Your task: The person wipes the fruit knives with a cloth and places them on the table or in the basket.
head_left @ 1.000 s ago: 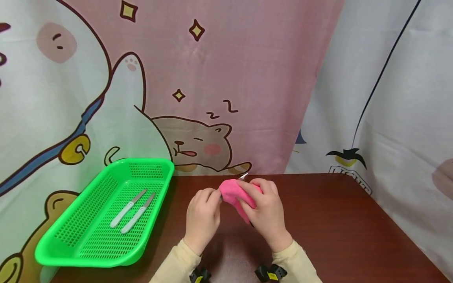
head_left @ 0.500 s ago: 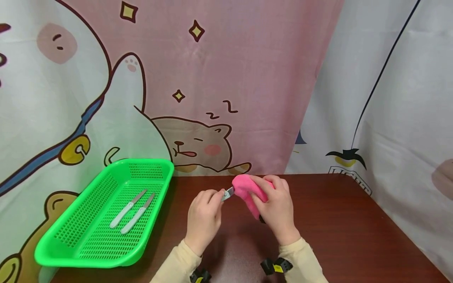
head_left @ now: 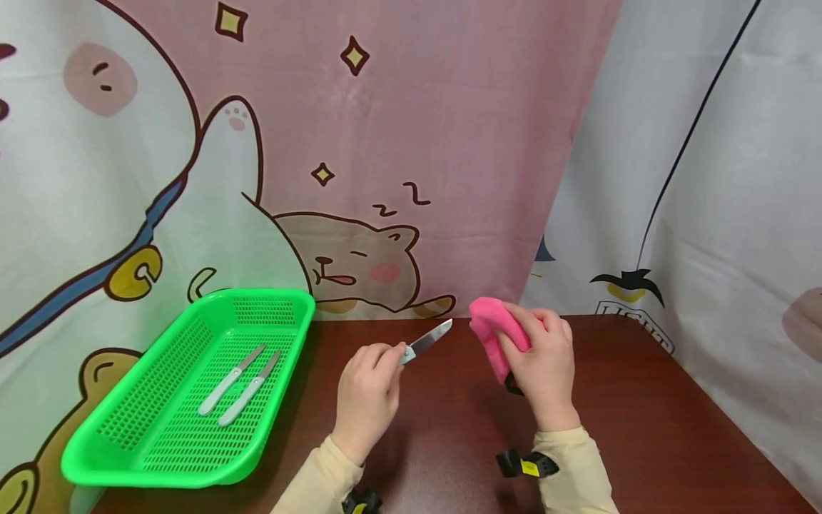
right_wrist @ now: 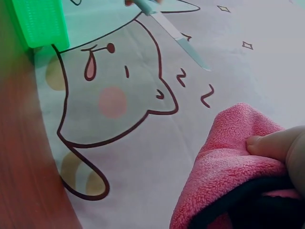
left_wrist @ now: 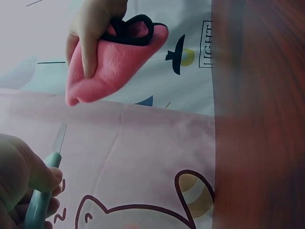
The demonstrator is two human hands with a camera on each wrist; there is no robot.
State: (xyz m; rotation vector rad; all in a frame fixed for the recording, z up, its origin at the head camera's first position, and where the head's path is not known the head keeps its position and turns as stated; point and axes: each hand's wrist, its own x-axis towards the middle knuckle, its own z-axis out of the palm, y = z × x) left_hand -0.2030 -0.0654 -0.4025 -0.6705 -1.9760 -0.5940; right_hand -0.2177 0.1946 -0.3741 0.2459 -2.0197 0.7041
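A small knife with a pale handle [left_wrist: 42, 202] is gripped in my left hand [head_left: 367, 400], its bare metal blade [head_left: 432, 338] pointing up and to the right above the table. My right hand [head_left: 542, 360] pinches a folded pink cloth [head_left: 491, 328] with dark edging, thumb pressed into its fuzzy side in the right wrist view. Blade and cloth are apart, with a gap between them. Two similar knives [head_left: 250, 389] lie side by side in the green basket [head_left: 83, 457], tips pointing away.
The green plastic basket stands at the left of the brown table [head_left: 642, 400]. Behind the table's far edge hangs a printed curtain [head_left: 475, 143]. A black wrist device [head_left: 526, 464] sits on the right sleeve.
The cloth in my right hand has slid off the blade and moved to the right, baring the knife. My left hand has stayed nearly in place.
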